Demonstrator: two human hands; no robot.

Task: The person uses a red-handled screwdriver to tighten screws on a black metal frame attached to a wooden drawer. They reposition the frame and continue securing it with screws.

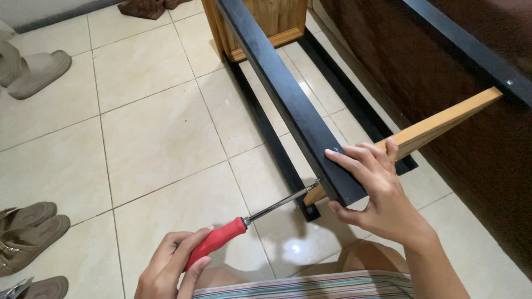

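Two hands: left (169, 266) grips screwdriver (246, 221), right (377, 185) steadies black rail (288, 99).

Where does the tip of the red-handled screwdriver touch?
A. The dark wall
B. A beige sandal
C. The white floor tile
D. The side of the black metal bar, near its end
D: the left hand holds the screwdriver, whose tip meets the black metal bar beside the right hand.

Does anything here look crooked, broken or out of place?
Nothing looks broken. The wooden slat slants away from the black metal bar that the right hand steadies, while the left hand drives a red-handled screwdriver there.
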